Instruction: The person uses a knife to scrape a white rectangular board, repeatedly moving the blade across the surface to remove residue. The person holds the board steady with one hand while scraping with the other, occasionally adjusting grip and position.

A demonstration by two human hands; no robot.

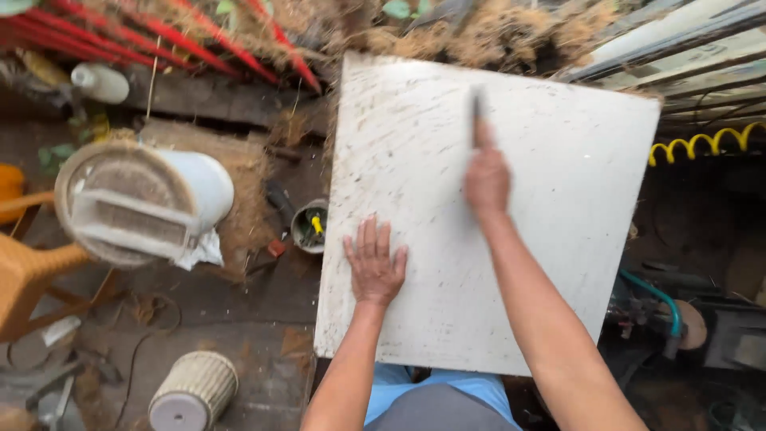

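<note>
A large white square board, scuffed with dark marks, lies across my lap. My left hand rests flat on its lower left part, fingers spread. My right hand is closed around a thin dark tool whose tip points up the board near its top middle. The tool is blurred, so its exact kind is unclear.
A white cylindrical appliance lies on its side at left. A small can with bits in it stands beside the board. A ribbed white canister sits at lower left. Red rods and dry fibre lie at the top, a yellow coil at right.
</note>
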